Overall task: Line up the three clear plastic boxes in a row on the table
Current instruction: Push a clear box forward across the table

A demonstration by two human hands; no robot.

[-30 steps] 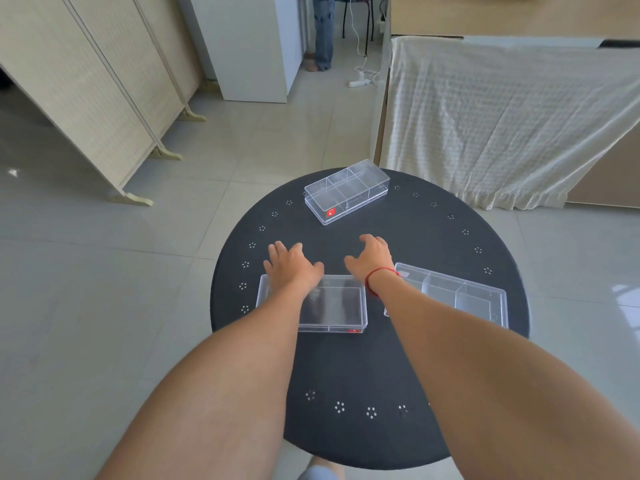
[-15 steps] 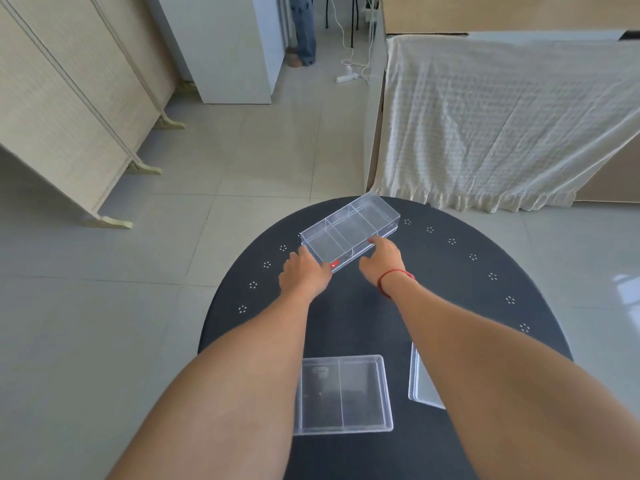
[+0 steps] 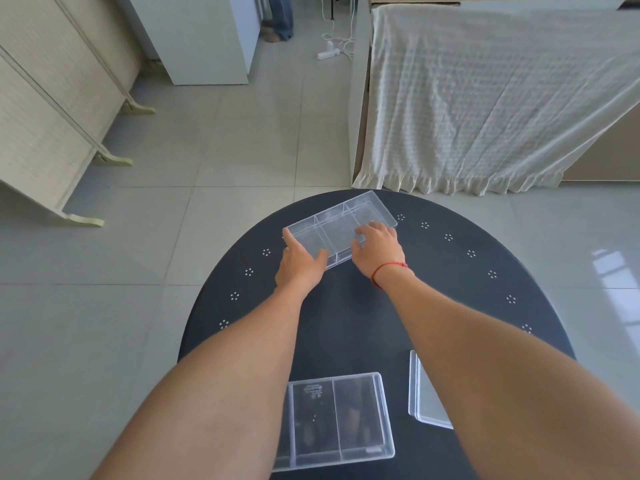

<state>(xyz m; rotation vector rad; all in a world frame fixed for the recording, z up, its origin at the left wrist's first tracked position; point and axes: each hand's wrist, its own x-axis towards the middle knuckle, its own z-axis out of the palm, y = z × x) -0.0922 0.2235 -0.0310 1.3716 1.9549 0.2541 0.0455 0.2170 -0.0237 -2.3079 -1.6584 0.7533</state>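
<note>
The round black table (image 3: 346, 320) fills the lower half of the view, dotted with small white flower marks around its rim. Three clear plastic boxes sit on it, far from a row. The near box (image 3: 343, 417) lies flat at the front, between the two forearms; a second near box (image 3: 424, 393) lies to its right, mostly hidden under the right arm, so its full shape cannot be told. The far box (image 3: 337, 226), divided into compartments, sits askew at the table's far edge, and that is where the action is.

The left hand (image 3: 299, 263) clasps the far box's near-left corner, thumb along the near edge. The right hand (image 3: 379, 252), red string at the wrist, curls its fingers (image 3: 367, 230) over the near-right rim. Both hands are closed on the box; whether it is off the table cannot be told.

This box looks light, thin-walled and stiff, likely smooth and a bit slippery, and prone to flex or crack if squeezed hard. Holding it at opposite ends, on the rims and corners where the walls are stiffest, seems the sound choice.
</note>
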